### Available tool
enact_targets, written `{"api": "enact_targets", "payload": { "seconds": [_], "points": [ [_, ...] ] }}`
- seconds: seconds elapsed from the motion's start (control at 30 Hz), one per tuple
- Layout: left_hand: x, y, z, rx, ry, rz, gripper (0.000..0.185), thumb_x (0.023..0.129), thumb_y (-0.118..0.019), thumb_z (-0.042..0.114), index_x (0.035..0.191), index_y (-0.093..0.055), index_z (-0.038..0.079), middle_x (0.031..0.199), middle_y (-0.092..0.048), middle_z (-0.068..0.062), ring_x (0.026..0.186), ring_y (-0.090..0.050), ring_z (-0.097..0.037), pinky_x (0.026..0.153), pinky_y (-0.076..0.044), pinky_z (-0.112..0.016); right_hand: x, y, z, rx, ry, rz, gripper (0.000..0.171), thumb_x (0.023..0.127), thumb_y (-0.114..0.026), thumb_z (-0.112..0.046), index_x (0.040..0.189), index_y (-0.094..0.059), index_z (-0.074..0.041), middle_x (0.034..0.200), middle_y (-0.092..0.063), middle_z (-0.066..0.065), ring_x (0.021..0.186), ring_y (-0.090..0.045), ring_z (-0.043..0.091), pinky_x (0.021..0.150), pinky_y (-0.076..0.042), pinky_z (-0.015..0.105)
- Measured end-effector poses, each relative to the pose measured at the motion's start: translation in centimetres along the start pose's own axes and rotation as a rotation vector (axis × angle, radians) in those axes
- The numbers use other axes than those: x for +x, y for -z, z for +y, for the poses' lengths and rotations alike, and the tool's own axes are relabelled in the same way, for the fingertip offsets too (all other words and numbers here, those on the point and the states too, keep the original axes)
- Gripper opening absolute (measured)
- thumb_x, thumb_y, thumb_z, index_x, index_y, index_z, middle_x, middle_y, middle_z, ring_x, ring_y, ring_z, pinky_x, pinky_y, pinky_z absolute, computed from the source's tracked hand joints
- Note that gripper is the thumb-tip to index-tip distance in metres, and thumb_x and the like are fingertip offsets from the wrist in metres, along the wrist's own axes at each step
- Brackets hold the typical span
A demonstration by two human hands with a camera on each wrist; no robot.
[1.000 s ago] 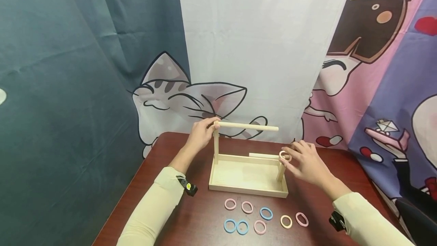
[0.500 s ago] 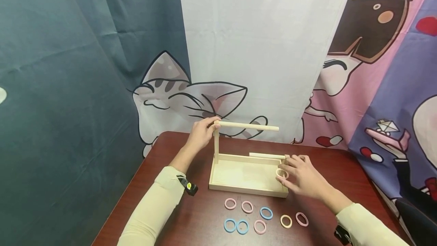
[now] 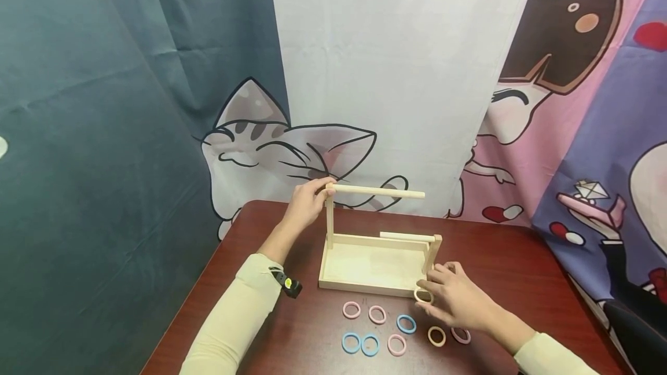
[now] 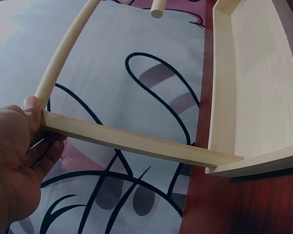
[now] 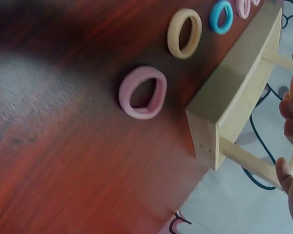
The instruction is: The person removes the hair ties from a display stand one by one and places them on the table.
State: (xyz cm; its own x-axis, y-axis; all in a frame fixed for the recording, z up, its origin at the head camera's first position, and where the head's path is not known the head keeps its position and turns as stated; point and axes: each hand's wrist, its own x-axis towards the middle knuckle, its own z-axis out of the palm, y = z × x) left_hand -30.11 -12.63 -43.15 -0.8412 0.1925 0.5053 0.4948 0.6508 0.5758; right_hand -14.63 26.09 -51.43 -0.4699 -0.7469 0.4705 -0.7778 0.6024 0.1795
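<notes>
Left hand [image 3: 307, 204] grips rack post [image 3: 329, 219]; right hand [image 3: 453, 300] pinches ring [image 3: 422, 295].

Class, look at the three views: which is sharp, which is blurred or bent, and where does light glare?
Head view: evenly lit and sharp, soft shadows under the wooden rack. Left wrist view: sharp, but the lens curves the upper dowel beside the left hand. Right wrist view: motion-blurred, a pale glare patch on the table left of the pink ring.
</notes>
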Motion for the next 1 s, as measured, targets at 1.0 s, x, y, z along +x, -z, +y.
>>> {"api": "enact_targets", "payload": {
  "seconds": [1.0],
  "points": [
    [0.2,0.1,-0.2,0.006,-0.003,-0.01,0.036,0.103,-0.073,0.037,0.134,-0.079,0.02,0.111,-0.081,-0.008,0.094,-0.071,-0.029,0.093,-0.059,-0.051,-4.9,-2.9,-5.1,0.075,0.112,-0.027,0.028,0.086,-0.093,-0.051,0.108,-0.083,-0.038,0.089,-0.054,-0.024,0.089,-0.046,0.0,0.084,-0.033,0.04]
  ]
}}
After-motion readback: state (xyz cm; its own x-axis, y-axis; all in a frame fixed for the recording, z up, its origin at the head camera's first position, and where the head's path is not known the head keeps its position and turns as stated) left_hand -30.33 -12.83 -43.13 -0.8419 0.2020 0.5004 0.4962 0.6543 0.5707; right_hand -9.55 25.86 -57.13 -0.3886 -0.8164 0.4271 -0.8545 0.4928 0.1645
